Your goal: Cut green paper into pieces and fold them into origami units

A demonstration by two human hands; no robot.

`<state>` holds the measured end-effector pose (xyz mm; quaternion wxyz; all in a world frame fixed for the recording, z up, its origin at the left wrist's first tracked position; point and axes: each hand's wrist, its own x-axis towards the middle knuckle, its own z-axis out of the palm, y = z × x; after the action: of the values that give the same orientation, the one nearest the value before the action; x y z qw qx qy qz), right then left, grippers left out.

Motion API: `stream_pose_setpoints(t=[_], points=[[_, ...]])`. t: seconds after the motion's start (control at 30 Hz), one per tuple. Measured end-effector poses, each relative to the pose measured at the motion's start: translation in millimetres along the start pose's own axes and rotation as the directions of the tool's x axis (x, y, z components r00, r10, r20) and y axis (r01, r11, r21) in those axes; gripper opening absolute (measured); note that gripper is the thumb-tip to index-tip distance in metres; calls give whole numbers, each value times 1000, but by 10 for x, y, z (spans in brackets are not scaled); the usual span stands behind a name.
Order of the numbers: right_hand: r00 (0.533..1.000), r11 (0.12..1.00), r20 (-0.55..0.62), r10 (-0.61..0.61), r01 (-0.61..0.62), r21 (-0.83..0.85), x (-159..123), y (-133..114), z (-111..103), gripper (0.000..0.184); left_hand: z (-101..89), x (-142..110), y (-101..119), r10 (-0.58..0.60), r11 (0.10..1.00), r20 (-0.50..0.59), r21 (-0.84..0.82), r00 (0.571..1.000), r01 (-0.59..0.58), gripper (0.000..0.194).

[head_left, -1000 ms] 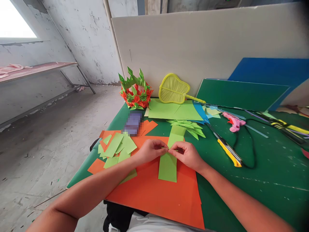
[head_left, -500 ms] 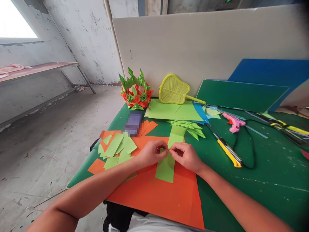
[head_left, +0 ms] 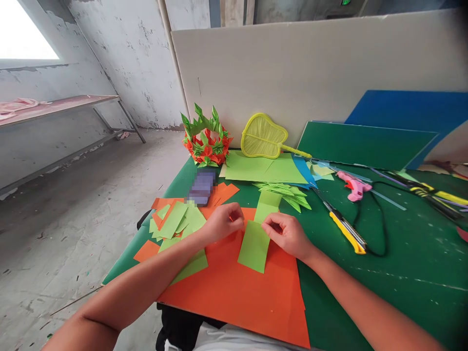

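A light green paper rectangle (head_left: 254, 247) lies at a slant over the large orange sheet (head_left: 234, 297). At its upper right corner, my right hand (head_left: 287, 233) pinches the paper between thumb and fingers. My left hand (head_left: 224, 222) hovers left of the rectangle, apart from it, with curled fingers brought to the thumb and nothing visible in them. Beyond the hands, a green paper strip (head_left: 268, 202) reaches up to a fan of pointed folded green papers (head_left: 287, 192). Left of my left hand, loose green paper pieces (head_left: 177, 219) lie in a pile, partly behind my forearm.
A yellow utility knife (head_left: 347, 231) and a pink glue gun (head_left: 354, 185) with a black cord lie on the green table (head_left: 409, 248) at right. At the back stand a green and orange folded-paper crown (head_left: 206, 139) and a yellow fan (head_left: 263, 135). A blurred purple object (head_left: 202, 187) lies left.
My left hand has let go of the green paper and moved a little left. My right hand has shifted slightly right, and the rectangle's top edge now shows.
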<state>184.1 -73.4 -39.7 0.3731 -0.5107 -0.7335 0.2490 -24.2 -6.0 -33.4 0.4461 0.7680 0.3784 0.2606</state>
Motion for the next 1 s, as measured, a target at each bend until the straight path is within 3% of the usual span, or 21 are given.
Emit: stream_pose_setpoints(t=[0.2, 0.37, 0.47, 0.57, 0.67, 0.77, 0.83, 1.0], points=[[1000, 999, 22, 7, -9, 53, 11, -47, 25, 26, 68, -25, 59, 57, 996, 66, -78, 996, -52, 16], [998, 999, 56, -37, 37, -8, 6, -67, 28, 22, 125, -22, 64, 6, 997, 130, -75, 991, 4, 20], [996, 994, 58, -62, 67, -91, 16, -14, -128, 22, 62, -8, 40, -20, 996, 122, -78, 992, 30, 19], [996, 973, -91, 11, -31, -227, 18, 125, -493, 21, -55, 16, 8, -56, 997, 88, -53, 995, 61, 18], [972, 853, -188, 138, -213, -476, -59, 365, -934, 20, -141, 41, -18, -77, 997, 85, 13, 993, 76, 19], [933, 634, -311, 183, -354, -688, -229, 667, -1220, 24, -150, 42, -40, -41, 995, 60, 89, 997, 36, 15], [920, 543, -314, 236, -393, -742, -349, 854, -1281, 33, -131, 28, -52, -13, 991, 48, 135, 999, 6, 14], [869, 523, -307, 387, -481, -703, -465, 1082, -1235, 35, -88, -7, -53, 59, 963, 66, 261, 996, -74, 9]])
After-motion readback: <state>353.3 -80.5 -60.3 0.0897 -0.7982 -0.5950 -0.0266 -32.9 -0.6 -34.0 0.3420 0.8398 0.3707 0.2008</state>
